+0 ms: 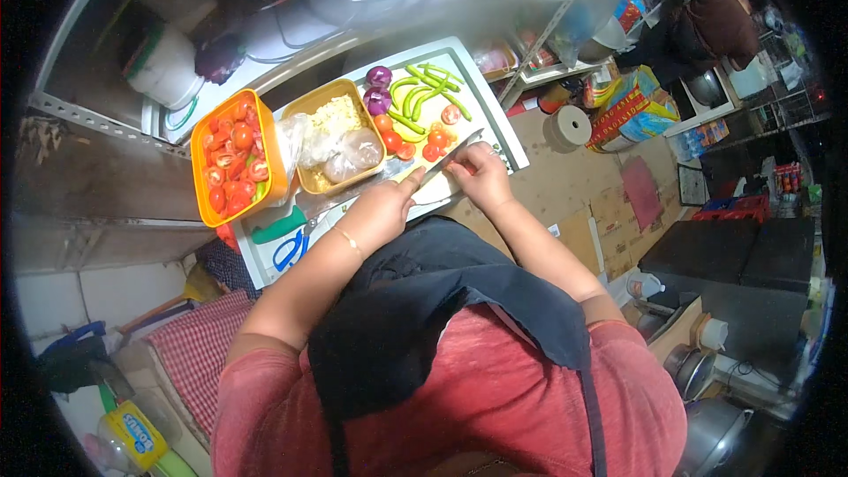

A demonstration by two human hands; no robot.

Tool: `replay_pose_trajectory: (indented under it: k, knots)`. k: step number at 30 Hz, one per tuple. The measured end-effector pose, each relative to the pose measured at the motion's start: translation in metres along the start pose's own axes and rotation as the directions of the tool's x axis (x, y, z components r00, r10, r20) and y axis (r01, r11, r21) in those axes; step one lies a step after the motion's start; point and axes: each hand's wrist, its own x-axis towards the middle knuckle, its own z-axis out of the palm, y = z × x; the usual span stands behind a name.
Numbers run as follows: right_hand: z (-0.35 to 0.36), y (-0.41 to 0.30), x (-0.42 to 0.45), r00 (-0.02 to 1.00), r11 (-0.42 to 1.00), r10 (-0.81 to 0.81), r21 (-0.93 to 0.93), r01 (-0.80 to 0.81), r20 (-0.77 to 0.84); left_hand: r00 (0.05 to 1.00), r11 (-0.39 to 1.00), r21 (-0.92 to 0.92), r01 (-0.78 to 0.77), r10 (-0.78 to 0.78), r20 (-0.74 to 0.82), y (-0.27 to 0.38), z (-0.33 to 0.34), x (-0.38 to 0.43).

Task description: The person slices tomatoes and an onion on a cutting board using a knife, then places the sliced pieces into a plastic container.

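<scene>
My left hand point(381, 209) grips a kitchen knife point(457, 149), its blade slanting up to the right over a pale chopping board point(434, 112). Against the board, my right hand point(483, 175) pinches a small red piece, apparently tomato point(452, 169), beside the blade. Just beyond lie cut tomatoes point(437, 139), and whole ones point(391, 141) sit to their left. Long green chillies point(421, 96) and two purple onions point(378, 101) rest farther back. All this stands on a white tray point(510, 146).
Left of the board are a tan container point(308, 103) with chopped pale food and plastic bags, and an orange container point(199, 179) of cut tomatoes. Blue-handled scissors point(288, 253) lie near a green handle point(278, 225). A metal shelf post point(550, 30) rises at right; another person point(715, 26) stands beyond.
</scene>
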Motion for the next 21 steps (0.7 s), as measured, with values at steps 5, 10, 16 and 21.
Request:
replay_pose_trajectory:
  k: [5, 10, 16, 21]
  knots:
    - [0.002, 0.000, 0.000, 1.000, 1.000, -0.023, -0.001, 0.023, 0.013, 0.997, 0.994, -0.089, 0.060, -0.056, 0.048, -0.006, 0.021, 0.027]
    - [-0.004, -0.006, 0.002, 0.999, 0.999, -0.033, -0.002, 0.033, 0.005, 0.994, 0.995, -0.072, -0.066, 0.059, -0.097, -0.015, 0.015, 0.015]
    - [-0.011, -0.002, -0.010, 0.989, 0.973, -0.053, -0.215, 0.082, 0.140, 1.000, 0.999, -0.033, -0.023, 0.023, -0.020, -0.004, 0.000, -0.010]
    - [-0.009, -0.006, -0.011, 0.989, 0.978, -0.107, -0.167, 0.123, 0.100, 1.000, 0.999, 0.040, -0.010, 0.010, 0.019, -0.002, -0.004, -0.017]
